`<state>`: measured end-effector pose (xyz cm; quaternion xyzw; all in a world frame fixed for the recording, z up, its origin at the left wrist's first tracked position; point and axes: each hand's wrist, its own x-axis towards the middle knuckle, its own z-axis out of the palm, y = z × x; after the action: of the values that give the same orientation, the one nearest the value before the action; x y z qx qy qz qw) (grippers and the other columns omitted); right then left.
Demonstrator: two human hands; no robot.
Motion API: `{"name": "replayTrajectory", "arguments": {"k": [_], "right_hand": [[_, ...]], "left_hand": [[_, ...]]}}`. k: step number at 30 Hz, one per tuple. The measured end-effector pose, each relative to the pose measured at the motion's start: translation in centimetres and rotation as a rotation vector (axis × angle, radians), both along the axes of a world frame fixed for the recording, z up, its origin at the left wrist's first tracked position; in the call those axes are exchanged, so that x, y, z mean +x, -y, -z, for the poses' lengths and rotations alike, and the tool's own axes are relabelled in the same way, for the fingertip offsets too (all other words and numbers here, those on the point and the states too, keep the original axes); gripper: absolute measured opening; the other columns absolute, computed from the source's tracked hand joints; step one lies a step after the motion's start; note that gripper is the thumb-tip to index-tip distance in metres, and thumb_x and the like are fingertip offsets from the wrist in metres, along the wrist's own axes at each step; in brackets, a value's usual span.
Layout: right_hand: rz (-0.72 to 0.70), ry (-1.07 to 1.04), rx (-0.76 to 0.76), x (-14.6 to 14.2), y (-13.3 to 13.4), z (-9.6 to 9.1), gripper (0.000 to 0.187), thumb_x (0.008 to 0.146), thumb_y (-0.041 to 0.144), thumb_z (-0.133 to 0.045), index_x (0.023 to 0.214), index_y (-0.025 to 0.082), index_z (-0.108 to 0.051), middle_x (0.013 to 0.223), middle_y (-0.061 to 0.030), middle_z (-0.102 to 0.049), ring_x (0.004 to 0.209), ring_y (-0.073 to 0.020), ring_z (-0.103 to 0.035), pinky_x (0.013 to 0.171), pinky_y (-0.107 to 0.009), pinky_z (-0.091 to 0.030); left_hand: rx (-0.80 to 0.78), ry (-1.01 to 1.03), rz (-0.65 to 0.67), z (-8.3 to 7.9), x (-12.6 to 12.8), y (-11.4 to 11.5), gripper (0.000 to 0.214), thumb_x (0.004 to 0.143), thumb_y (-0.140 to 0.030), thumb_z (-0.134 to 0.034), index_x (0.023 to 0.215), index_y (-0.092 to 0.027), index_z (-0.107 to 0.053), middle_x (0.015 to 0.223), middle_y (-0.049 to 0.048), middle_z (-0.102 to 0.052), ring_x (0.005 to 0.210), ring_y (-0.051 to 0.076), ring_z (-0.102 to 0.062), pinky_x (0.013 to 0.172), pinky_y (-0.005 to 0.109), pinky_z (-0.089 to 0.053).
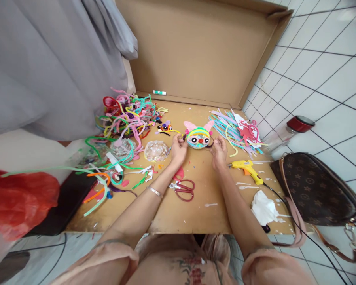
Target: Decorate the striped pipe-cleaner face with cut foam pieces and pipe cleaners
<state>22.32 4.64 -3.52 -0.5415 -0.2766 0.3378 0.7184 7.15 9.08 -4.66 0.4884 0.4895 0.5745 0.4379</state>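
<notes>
A round pipe-cleaner face (198, 137) with pink ears, black eyes and a red nose lies on the cardboard sheet (201, 206). My left hand (178, 150) is closed in a pinch at the face's left edge, on a dark piece there. My right hand (218, 151) is curled against its right edge, touching it. Both forearms reach forward from the bottom of the view; a thin bangle sits on the left wrist.
A tangle of coloured pipe cleaners (127, 118) lies at the left, loose strips (234, 130) at the right. Red scissors (184, 189), a yellow glue gun (247, 168), white tissue (264, 208), a brown bag (314, 190), a red-lidded jar (290, 132).
</notes>
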Motion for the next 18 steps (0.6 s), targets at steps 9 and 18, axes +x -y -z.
{"name": "replayTrajectory", "arguments": {"k": [9, 18], "right_hand": [[-0.097, 1.088, -0.060, -1.0, 11.1, -0.7, 0.033, 0.089, 0.029, -0.051, 0.118, 0.022, -0.063, 0.127, -0.0129, -0.061, 0.126, -0.0280, -0.051, 0.112, -0.048, -0.037], [0.273, 1.485, -0.930, 9.2, 16.3, -0.5, 0.037, 0.090, 0.017, -0.045, 0.120, 0.002, -0.060, 0.115, -0.0292, -0.063, 0.108, -0.0367, -0.056, 0.089, -0.047, -0.042]], "left_hand": [[0.422, -0.219, 0.009, -3.0, -3.6, 4.7, 0.024, 0.081, -0.015, -0.053, 0.100, -0.018, -0.068, 0.101, 0.0050, -0.061, 0.085, 0.015, -0.059, 0.076, 0.026, -0.050], [0.545, -0.330, 0.071, -1.3, -7.9, 11.9, 0.020, 0.085, -0.016, -0.051, 0.087, -0.021, -0.070, 0.091, 0.0040, -0.064, 0.091, 0.018, -0.061, 0.084, 0.032, -0.051]]}}
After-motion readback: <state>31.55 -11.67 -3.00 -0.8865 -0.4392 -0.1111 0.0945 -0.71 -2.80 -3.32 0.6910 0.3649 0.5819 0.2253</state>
